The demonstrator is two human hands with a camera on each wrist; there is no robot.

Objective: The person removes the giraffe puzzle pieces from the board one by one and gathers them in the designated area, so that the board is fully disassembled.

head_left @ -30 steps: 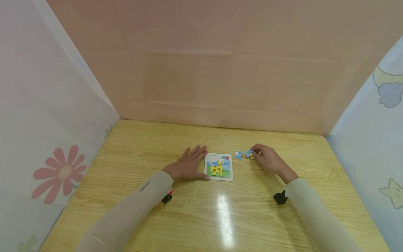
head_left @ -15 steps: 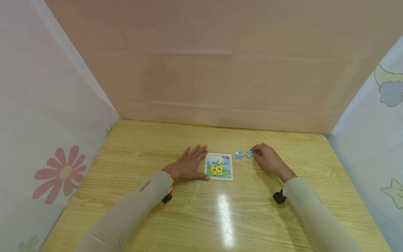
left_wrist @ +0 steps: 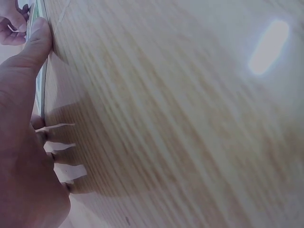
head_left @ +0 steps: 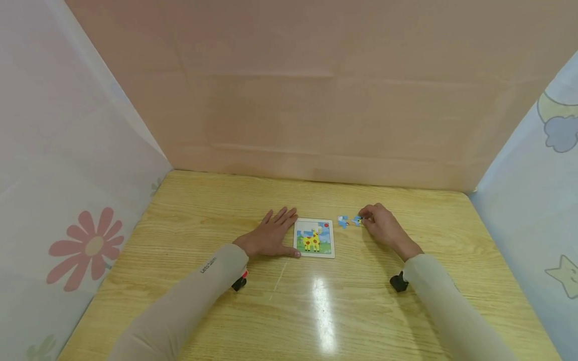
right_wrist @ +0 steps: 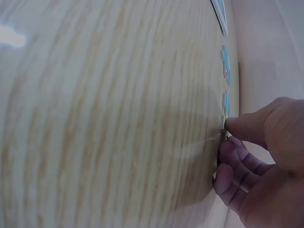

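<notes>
While our left hand (head_left: 269, 237) lies spread against the board (head_left: 304, 226), our right hand (head_left: 384, 228) pinches one piece (head_left: 356, 220). A second piece (head_left: 343, 219) lies left

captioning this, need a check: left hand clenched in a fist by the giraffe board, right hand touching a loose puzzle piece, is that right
The fist is wrong: the head view shows the left hand by the giraffe board with its fingers spread. The right hand is touching a loose puzzle piece.
</notes>
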